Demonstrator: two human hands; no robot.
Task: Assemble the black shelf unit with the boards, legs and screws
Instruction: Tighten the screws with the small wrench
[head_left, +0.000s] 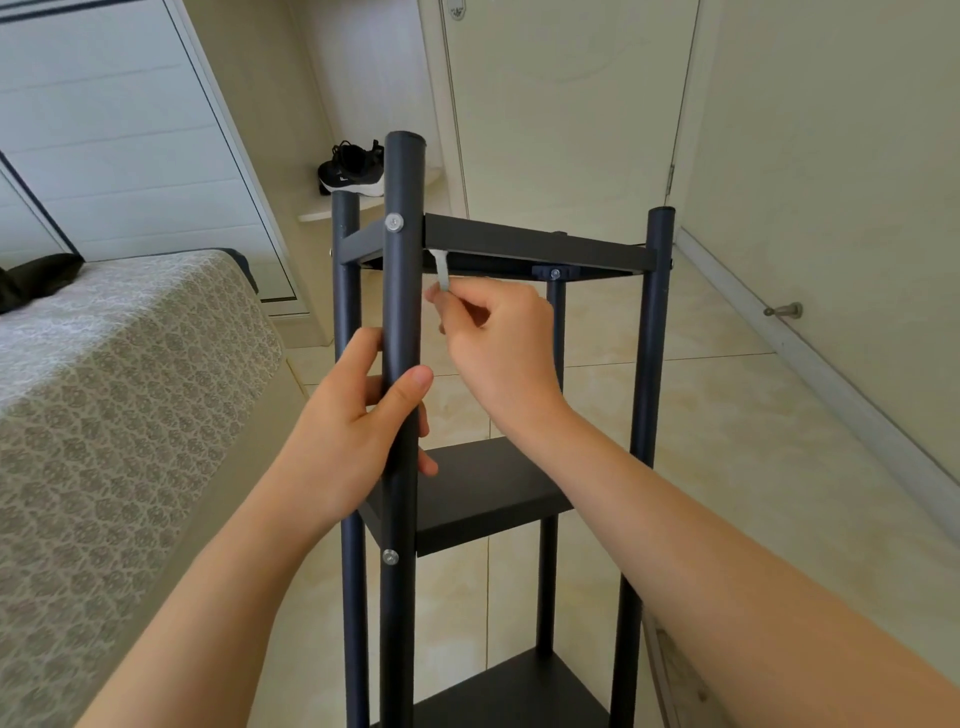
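The black shelf unit stands upright on the tiled floor at the centre of the view, with 4 legs and 3 boards in sight: the top board at 12 o'clock, the middle board just below centre, and the bottom board at 6 o'clock.

The left hand is wrapped around the near leg, fingers behind and thumb across the front. This looks like a steadying grip, so the frame does not twist or tip while the corner joint is worked.

The right hand is closed in a pinch on a thin pale tool, apparently a hex key. The key runs up from the fingertips to the underside of the top board, right beside the near leg. That is probably where a fastener sits, though the key's tip is hidden by the board edge.

2 screw heads show on the near leg, the upper screw level with the top board and the lower screw just under the middle board. A 3rd sits in a bracket under the top board at the far leg. The build looks close to finished.

A patterned bed lies at 9 o'clock, a black shoe at 11 o'clock, and a doorstop at 3 o'clock.
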